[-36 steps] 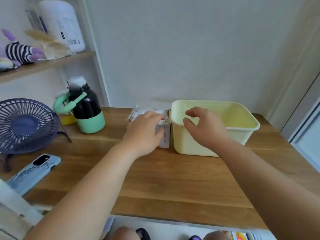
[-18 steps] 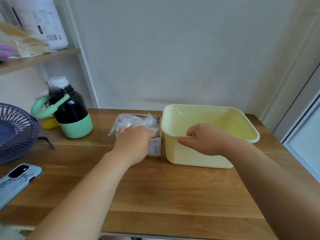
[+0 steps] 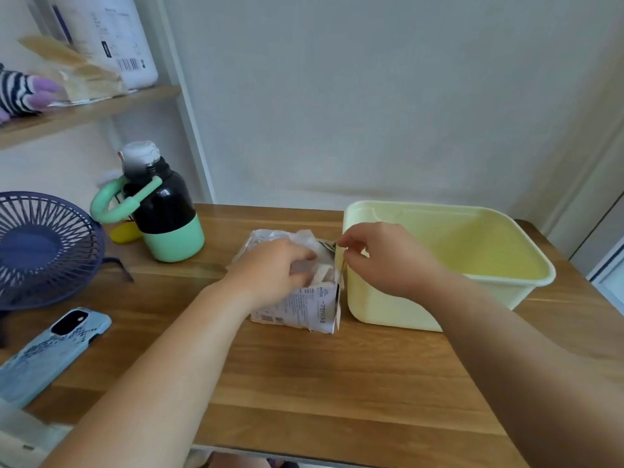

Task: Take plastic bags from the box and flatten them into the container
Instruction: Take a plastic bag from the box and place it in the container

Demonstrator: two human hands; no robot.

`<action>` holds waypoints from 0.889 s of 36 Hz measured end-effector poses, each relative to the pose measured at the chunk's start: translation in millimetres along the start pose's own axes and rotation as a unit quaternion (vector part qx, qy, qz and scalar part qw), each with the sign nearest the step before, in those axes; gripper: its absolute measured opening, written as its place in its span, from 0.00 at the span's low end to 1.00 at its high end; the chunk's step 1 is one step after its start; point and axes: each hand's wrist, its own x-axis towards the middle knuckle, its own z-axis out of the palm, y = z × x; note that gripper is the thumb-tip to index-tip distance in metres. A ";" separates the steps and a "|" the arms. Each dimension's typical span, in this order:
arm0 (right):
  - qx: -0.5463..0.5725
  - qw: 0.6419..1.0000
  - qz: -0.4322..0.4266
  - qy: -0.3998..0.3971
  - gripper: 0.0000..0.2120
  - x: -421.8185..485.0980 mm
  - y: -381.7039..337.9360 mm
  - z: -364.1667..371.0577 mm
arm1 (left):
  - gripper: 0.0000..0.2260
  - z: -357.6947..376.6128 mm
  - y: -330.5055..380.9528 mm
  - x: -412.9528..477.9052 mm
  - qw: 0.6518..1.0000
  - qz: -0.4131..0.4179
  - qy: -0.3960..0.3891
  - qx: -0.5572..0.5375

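Where the wooden table (image 3: pixel 304 383) meets the wall, a small printed cardboard box (image 3: pixel 304 305) stands with its top open, its right side just beside the left wall of a pale yellow container (image 3: pixel 381 309); whether the two touch cannot be told. Crumpled clear plastic bags (image 3: pixel 287 238) bulge out of the box's open top. Left hand (image 3: pixel 270 275): over the box's mouth, fingers curled down into the bags and gripping them. Right hand (image 3: pixel 388 261): in front of the container's near left corner, thumb and forefinger pinching the box's upper right edge, the other fingers curled. Container interior: only its yellow walls and part of the floor show. To the left on the table: a black and mint-green bottle (image 3: pixel 162 214) with a looped handle, a dark blue fan (image 3: pixel 44 248), and a phone (image 3: pixel 50 352) in a light blue case lying flat near the front edge.
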 end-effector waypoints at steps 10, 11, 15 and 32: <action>-0.040 0.995 -0.080 0.040 0.14 4.7 -15.6 8.9 | 0.09 -5.4 -3.4 -0.7 0.999 -0.023 0.032 0.031; -0.024 0.995 -0.087 0.044 0.14 4.1 -18.1 11.5 | 0.09 -4.9 -5.7 -2.9 0.999 -0.028 0.036 0.022; 0.038 0.997 -0.061 -0.005 0.17 1.6 -28.8 27.8 | 0.08 -10.1 -11.7 -13.6 0.997 -0.031 0.054 -0.036; 0.055 0.994 -0.031 -0.093 0.20 2.8 -28.6 54.0 | 0.26 -12.4 -19.4 -29.7 0.983 0.119 0.143 -0.003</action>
